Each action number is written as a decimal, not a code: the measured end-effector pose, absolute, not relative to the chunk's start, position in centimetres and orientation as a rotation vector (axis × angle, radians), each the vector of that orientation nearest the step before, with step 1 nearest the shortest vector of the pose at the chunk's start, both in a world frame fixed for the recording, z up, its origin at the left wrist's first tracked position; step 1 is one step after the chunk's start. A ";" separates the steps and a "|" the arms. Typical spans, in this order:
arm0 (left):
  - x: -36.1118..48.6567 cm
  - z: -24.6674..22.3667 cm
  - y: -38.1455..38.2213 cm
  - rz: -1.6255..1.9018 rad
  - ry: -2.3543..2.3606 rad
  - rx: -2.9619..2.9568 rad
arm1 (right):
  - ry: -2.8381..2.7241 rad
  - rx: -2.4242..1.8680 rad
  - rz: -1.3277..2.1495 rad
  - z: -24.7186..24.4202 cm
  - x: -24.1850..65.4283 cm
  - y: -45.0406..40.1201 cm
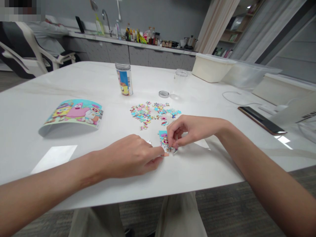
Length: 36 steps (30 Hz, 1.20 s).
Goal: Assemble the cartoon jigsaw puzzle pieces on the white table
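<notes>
A small joined section of jigsaw puzzle (pixel 163 134) lies near the front of the white table, partly hidden by my fingers. My left hand (pixel 134 156) comes from the left, its index finger and thumb closed at the section's lower left edge. On the other side, my right hand (pixel 190 130) reaches over with fingers curled in a pinch on a puzzle piece (pixel 175 151) at the section's lower right. Most of that piece is covered. Beyond both hands, many loose puzzle pieces (pixel 140 113) are spread in a patch. A curved cartoon picture sheet (pixel 77 112) stands to the left.
Behind the pieces are a cartoon-labelled canister (pixel 125 80), a clear jar (pixel 180 80) and a round lid (pixel 164 94). Storage bins (pixel 212 67), a cable and a dark flat device (pixel 261 120) sit on the right. A person sits by the far counter.
</notes>
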<state>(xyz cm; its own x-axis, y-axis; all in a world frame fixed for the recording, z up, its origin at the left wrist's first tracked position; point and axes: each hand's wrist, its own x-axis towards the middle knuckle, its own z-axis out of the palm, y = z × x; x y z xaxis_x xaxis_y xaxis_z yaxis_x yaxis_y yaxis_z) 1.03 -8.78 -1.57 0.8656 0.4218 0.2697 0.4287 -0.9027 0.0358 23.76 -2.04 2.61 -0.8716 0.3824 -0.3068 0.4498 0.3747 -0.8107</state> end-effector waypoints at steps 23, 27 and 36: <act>1.0 -1.6 -8.8 -0.391 -0.643 -2.998 | 2.605 0.783 -1.428 1.8 23.5 -2.1; 1.0 -1.6 -8.8 -0.410 -0.611 -3.000 | 2.613 0.773 -1.427 2.1 23.6 -1.9; 0.4 -0.5 -8.3 -0.477 -0.665 -3.061 | 2.585 1.007 -1.274 3.3 26.6 -0.2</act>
<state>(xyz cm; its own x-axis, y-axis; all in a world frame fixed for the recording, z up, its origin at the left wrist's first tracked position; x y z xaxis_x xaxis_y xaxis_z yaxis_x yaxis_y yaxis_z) 0.40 -8.26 -0.53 0.8667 0.4095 0.2849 0.4014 -0.9115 0.0892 26.55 -0.18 3.25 -0.7789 0.5208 -0.3494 0.5943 0.4351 -0.6764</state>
